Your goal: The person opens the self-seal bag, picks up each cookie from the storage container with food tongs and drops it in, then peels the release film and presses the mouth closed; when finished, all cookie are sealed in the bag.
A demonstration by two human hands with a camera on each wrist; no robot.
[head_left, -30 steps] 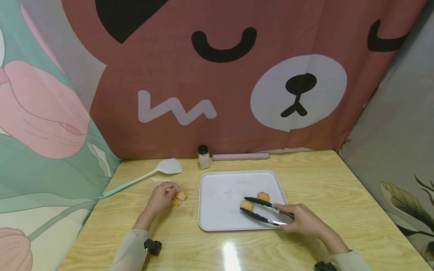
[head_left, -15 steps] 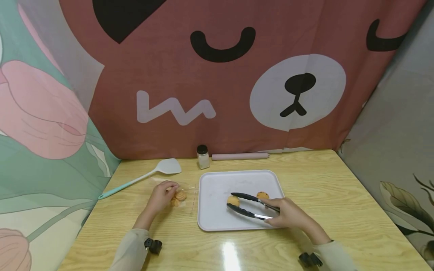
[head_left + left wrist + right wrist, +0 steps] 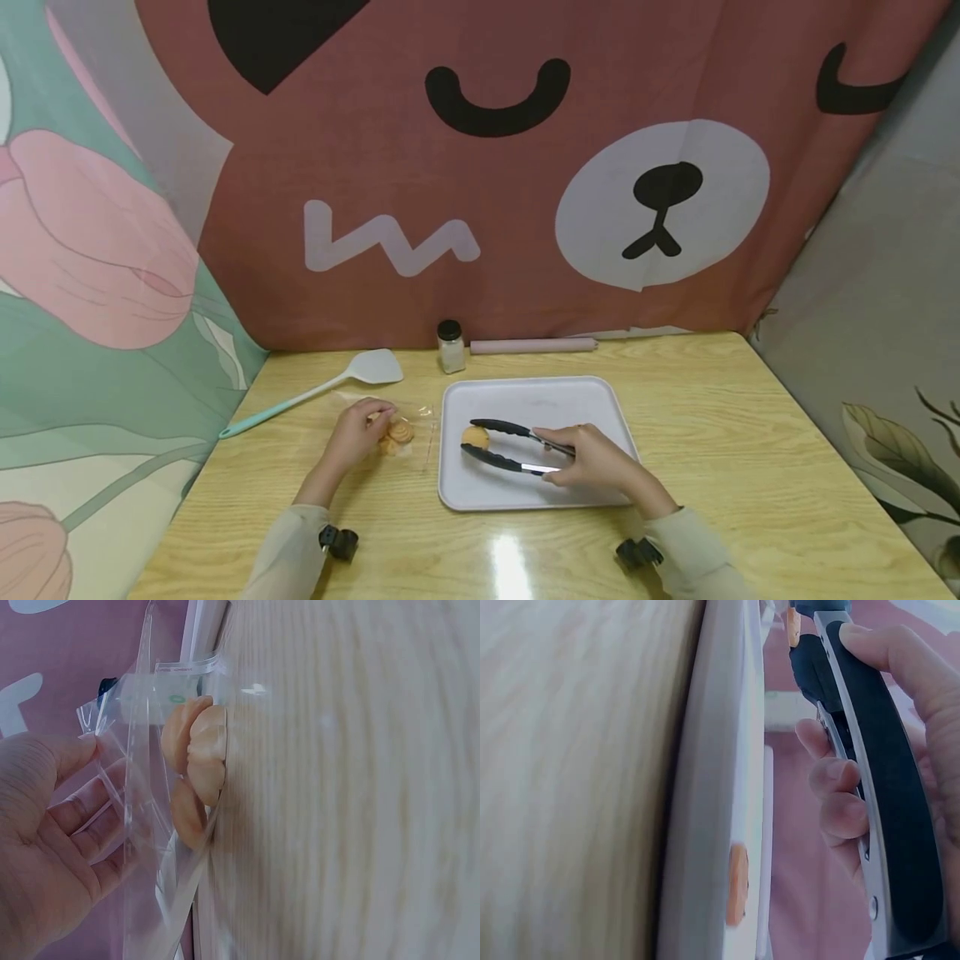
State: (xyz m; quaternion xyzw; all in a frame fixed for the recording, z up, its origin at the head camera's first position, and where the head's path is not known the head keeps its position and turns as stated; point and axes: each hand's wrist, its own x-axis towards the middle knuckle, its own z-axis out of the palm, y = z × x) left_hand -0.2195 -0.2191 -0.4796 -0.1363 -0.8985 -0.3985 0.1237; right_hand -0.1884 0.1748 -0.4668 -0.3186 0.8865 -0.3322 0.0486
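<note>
My left hand (image 3: 358, 433) pinches the edge of a clear plastic bag (image 3: 422, 450) between thumb and finger, lifting that side. Inside the bag lie several ridged, golden cookies (image 3: 207, 754). My right hand (image 3: 595, 460) grips black-and-silver tongs (image 3: 495, 460). Between the tong tips is a round cookie (image 3: 475, 437), over the left part of the white tray (image 3: 525, 493). In the right wrist view that cookie (image 3: 793, 628) shows up off the tray surface. A second cookie (image 3: 737, 883) lies on the tray, mostly hidden behind the right hand in the head view.
A white spatula (image 3: 375, 367) with a turquoise handle lies at the back left. Behind the tray stand a glass jar (image 3: 452, 350) with a black lid and a pale pink rod-like tube (image 3: 532, 346). A printed curtain (image 3: 360, 308) closes off the table's back.
My right hand has carried the tongs and the cookie leftward across the tray, towards the bag. The left hand stays at the bag's edge.
</note>
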